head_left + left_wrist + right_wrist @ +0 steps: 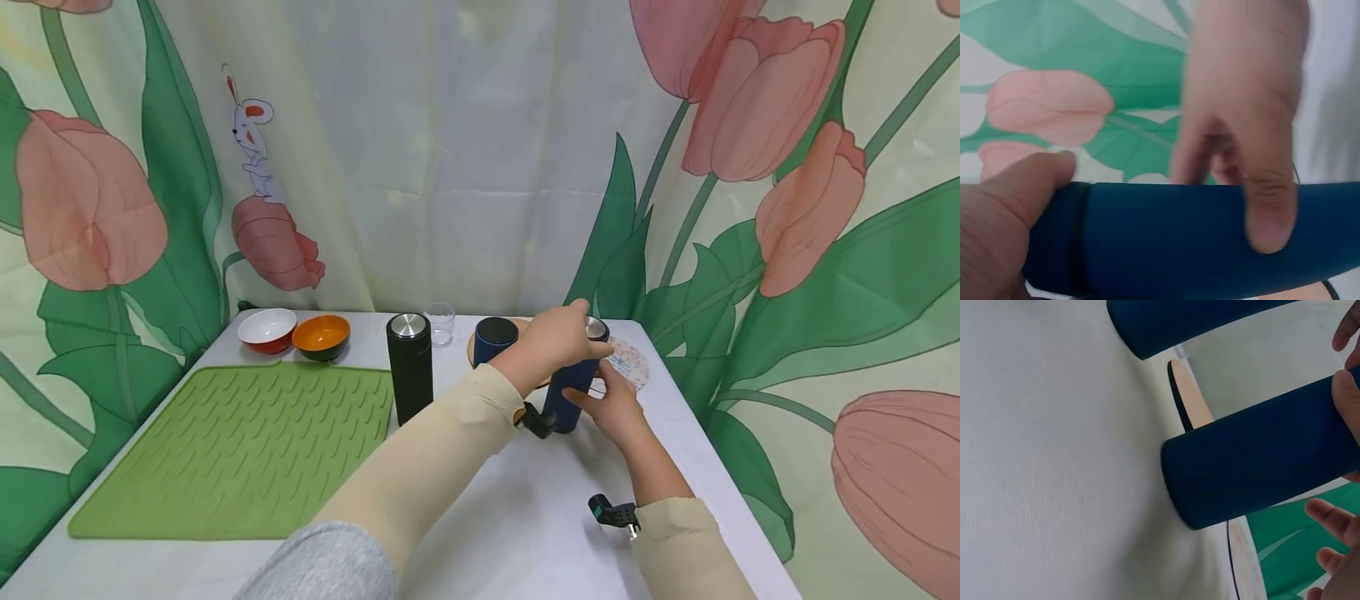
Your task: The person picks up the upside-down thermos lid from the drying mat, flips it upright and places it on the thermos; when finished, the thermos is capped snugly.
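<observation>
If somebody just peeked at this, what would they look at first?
Probably the two hands in the middle of the white table: the left hand grips the top of a tall dark blue metal flask, and the right hand touches its side. Next would be the big green ribbed mat on the left, with a red bowl and an orange bowl behind it.

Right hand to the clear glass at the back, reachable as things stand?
Probably not directly. The right hand sits at the blue flask, which the left hand grips near its top. The clear glass stands far left of it, with the left forearm and the blue cup across the straight path.
</observation>
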The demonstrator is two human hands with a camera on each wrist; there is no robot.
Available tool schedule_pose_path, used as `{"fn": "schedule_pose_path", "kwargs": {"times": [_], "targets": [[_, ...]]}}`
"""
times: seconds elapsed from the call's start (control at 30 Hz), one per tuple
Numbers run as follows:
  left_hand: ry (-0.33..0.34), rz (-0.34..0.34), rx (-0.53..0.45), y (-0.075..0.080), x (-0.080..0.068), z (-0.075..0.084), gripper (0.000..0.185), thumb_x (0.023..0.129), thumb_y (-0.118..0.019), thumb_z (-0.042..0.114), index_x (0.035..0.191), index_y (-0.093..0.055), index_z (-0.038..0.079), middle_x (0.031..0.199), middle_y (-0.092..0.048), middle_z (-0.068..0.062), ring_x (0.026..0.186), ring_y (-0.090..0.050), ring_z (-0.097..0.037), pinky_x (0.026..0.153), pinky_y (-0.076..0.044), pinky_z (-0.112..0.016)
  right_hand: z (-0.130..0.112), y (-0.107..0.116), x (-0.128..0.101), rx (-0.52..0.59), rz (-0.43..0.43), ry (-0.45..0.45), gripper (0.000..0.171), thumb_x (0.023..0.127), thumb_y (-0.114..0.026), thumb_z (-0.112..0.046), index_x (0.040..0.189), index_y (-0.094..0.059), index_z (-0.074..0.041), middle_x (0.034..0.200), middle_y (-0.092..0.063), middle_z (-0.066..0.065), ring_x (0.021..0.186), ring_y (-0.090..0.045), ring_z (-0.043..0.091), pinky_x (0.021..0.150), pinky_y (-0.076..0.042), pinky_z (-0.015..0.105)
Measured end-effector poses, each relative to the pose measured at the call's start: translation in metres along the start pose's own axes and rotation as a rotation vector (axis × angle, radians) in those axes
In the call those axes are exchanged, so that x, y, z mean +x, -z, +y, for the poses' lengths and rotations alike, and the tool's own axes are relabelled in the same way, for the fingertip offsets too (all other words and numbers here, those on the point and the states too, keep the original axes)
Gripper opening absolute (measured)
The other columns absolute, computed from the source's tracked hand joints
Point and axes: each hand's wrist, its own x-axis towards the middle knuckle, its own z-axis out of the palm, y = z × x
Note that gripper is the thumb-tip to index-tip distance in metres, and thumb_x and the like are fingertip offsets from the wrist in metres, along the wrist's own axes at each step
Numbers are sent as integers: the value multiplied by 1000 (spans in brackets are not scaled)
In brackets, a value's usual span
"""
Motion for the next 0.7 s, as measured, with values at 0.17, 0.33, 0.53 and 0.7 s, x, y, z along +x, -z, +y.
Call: {"fn": "schedule_pose_path", "kwargs": {"times": [0.17, 0.33, 0.53, 0.7], "targets": [[-110, -165, -59, 15, 11, -9, 63, 98, -74, 41, 154, -49, 23, 139, -67, 1, 113, -69, -17, 85, -60, -31, -3, 2, 0, -13, -6, 14, 84, 95, -76, -55, 162, -38, -23, 162, -45, 18, 156, -18, 48, 113, -25, 80], [-120, -359, -172, 28, 21, -10, 65, 98, -72, 28, 157, -47, 30, 151, -57, 2, 111, -67, -18, 84, -64, -35, -3, 5, 0, -3, -26, 15, 85, 95, -76, -55, 163, -37, -21, 163, -44, 18, 157, -16, 48, 113, -27, 80], [22, -283, -154, 26, 16, -1, 86, 96, -70, 59, 167, -33, 26, 160, -52, -1, 121, -69, -20, 90, -63, -35, -1, 4, 1, -12, -23, 18, 84, 96, -76, -52, 164, -37, -22, 162, -46, 18, 157, -17, 48, 114, -25, 80], [108, -91, -83, 15, 6, 6, 109, 88, -70, 76, 167, -29, 12, 156, -56, -4, 130, -66, -20, 100, -59, -35, -1, 3, 3, 1, -24, 23, 83, 94, -78, -51, 163, -39, -25, 162, -47, 16, 157, -17, 47, 113, -25, 80]]}}
